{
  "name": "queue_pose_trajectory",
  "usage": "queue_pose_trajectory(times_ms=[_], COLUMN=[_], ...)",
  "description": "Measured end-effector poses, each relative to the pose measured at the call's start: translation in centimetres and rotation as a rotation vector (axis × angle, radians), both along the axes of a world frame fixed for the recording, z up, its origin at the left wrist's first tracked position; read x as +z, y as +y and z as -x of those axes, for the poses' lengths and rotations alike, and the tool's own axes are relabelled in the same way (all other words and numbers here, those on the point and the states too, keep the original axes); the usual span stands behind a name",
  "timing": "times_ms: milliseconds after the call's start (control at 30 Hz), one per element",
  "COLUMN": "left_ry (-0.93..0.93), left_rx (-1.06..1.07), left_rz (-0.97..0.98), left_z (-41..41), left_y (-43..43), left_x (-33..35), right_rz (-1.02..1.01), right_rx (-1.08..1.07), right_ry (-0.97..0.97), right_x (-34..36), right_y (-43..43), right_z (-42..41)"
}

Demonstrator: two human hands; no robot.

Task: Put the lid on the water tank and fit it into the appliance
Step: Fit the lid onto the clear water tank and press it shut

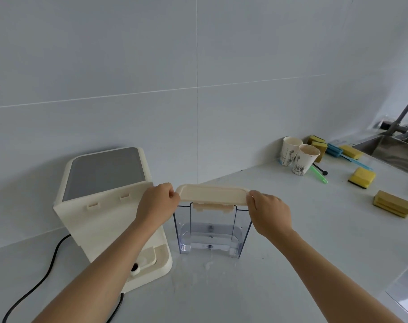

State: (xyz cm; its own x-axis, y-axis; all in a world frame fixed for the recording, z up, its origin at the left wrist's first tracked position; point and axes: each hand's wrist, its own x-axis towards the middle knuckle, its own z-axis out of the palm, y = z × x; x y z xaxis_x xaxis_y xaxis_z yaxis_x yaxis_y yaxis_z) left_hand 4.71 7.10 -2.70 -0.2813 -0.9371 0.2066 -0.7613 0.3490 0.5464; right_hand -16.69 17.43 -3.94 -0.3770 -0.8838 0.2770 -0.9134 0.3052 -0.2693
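Observation:
A clear plastic water tank (211, 231) stands upright on the white counter, just right of the cream appliance (110, 206). A cream oblong lid (212, 194) sits level at the tank's top rim. My left hand (157, 202) pinches the lid's left end and my right hand (269, 212) pinches its right end. Whether the lid is pressed fully down on the rim I cannot tell. The appliance's bare rear face is turned toward the tank, with its base ledge (151, 262) low at the front; my left forearm crosses over it.
A black power cord (47, 273) runs from the appliance across the counter at lower left. Two paper cups (298, 157), several yellow sponges (361, 178), a blue brush and a green stick lie at the right. A steel sink (394, 150) with a tap is at the far right.

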Motion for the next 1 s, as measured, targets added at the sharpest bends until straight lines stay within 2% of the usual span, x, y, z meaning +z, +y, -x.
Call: queue_pose_trajectory(times_ms=[267, 433, 500, 567, 633, 667, 733, 767, 900, 1000], left_ry=[0.057, 0.187, 0.317, 0.527, 0.716, 0.765, 0.804, 0.815, 0.881, 0.944], left_rx=[-0.001, 0.03, 0.1, 0.176, 0.201, 0.21, 0.242, 0.257, 0.312, 0.35], left_rz=[0.063, 0.062, -0.065, -0.371, -0.715, -0.824, -0.916, -0.939, -1.002, -0.985], left_z=[-0.3, -0.3, -0.1, 0.3, 0.7, 0.9, 1.6, 1.9, 3.4, 4.0], left_y=[1.0, 1.4, 1.6, 1.9, 2.5, 2.8, 2.9, 3.0, 2.9, 2.5], left_x=[-1.2, -1.8, -2.2, -2.5, -3.0, -3.1, -3.3, -3.3, -3.2, -3.6], right_rz=[-0.032, -0.015, -0.012, -0.022, -0.03, -0.029, -0.055, -0.091, -0.219, -0.239], right_rx=[0.013, 0.002, -0.037, -0.071, -0.063, -0.052, -0.025, -0.009, 0.045, 0.061], right_ry=[0.065, 0.044, -0.025, -0.159, -0.416, -0.58, -0.838, -0.901, -0.952, -0.927], right_x=[-0.6, -0.9, -0.8, -0.5, -0.1, 0.2, 0.5, 0.6, 0.2, 0.2], right_y=[0.4, 0.4, 0.3, 0.0, -0.7, -1.2, -2.3, -2.7, -3.7, -3.9], right_z=[-0.4, -0.4, -0.3, 0.0, 0.3, 0.4, 0.6, 0.7, 0.7, 1.0])
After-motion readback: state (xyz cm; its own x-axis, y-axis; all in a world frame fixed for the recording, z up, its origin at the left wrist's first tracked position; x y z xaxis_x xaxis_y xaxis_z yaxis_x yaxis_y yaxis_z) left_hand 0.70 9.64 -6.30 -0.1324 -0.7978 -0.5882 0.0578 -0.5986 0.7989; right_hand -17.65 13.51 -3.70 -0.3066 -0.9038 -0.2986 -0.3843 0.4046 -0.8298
